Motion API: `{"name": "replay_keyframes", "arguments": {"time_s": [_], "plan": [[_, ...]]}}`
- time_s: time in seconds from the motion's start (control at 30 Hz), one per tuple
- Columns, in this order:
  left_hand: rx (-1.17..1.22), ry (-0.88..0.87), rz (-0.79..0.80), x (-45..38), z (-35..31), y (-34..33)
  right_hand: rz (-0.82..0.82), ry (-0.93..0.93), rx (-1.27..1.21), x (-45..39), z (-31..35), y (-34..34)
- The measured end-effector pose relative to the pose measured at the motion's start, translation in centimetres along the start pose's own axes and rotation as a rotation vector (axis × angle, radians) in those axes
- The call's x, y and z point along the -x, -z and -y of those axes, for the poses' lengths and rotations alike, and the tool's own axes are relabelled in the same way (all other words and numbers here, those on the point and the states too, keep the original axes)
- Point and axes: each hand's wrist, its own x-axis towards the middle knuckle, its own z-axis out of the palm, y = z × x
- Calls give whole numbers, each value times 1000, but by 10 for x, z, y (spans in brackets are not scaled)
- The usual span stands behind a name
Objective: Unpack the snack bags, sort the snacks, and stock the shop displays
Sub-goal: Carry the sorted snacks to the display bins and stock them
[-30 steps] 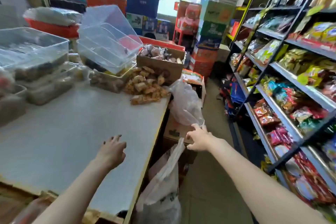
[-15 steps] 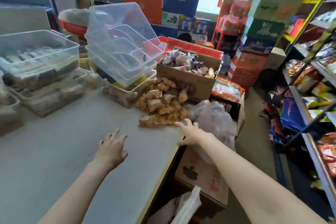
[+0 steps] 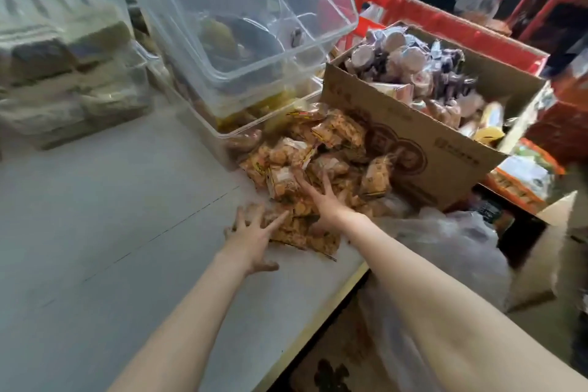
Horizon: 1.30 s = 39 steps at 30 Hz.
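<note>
- we take the cardboard box (image 3: 410,149) as our landmark; it stands on the right end of the white table (image 3: 95,216), full of wrapped purple and pale sweets.
- the pile of snack packets (image 3: 315,153), small clear packs of orange-brown biscuits, lies on the table against the box's near-left wall, with the edge of the table just right of it.
- our left hand (image 3: 251,239) lies on the near-left edge of that pile, fingers spread and straight, touching the nearest packets and gripping nothing.
- our right hand (image 3: 321,200) rests on top of the pile, nearer the box, fingers fanned apart and pressing down flat, no packet pinched.
- left of the box, a stack of tilted clear plastic bins (image 3: 241,25) leans over a lower clear bin that touches the pile.
- we judge the step in hand to be the sorting: the packets look already tipped out, and both hands are gathering or spreading them.
- the next move likely calls for drawing the hands together to scoop a handful, keeping loose packs from sliding off the table edge toward the plastic bag (image 3: 445,248) hanging below the box.
</note>
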Motion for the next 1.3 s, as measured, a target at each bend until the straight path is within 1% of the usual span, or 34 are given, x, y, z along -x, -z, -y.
{"name": "replay_keyframes", "arguments": {"time_s": [0.1, 0.23, 0.37, 0.57, 0.7, 0.8, 0.9, 1.03, 1.1, 1.13, 1.2, 1.23, 1.3], "plan": [[67, 12, 0, -19, -15, -5, 8, 25, 5, -6, -4, 2], [73, 112, -12, -33, -24, -13, 28, 22, 13, -9, -5, 4], [50, 178, -103, -37, -34, -20, 32, 26, 20, -13, -8, 6], [50, 193, -186, -21, -19, -34, 1, 91, 91, 1, -14, -6], [110, 168, -142, 16, 16, -48, 63, 133, 136, 28, -3, -28], [145, 137, -123, 56, 41, -51, 86, 158, 192, 46, 21, -48], [175, 161, -114, 95, 59, -46, 101, 188, 211, 64, 49, -73], [147, 177, -15, 127, 76, -54, 132, 260, 228, 94, 92, -106], [134, 184, 25, 137, 79, -55, 148, 317, 144, 108, 103, -106], [138, 191, 38, 141, 76, -51, 140, 350, 64, 111, 102, -99], [142, 175, 30, 141, 66, -39, 57, 386, -70, 112, 91, -76], [133, 158, 11, 140, 57, -31, -5, 358, -92, 110, 81, -61], [101, 126, -31, 129, 39, -17, -104, 226, -51, 96, 51, -32]]}}
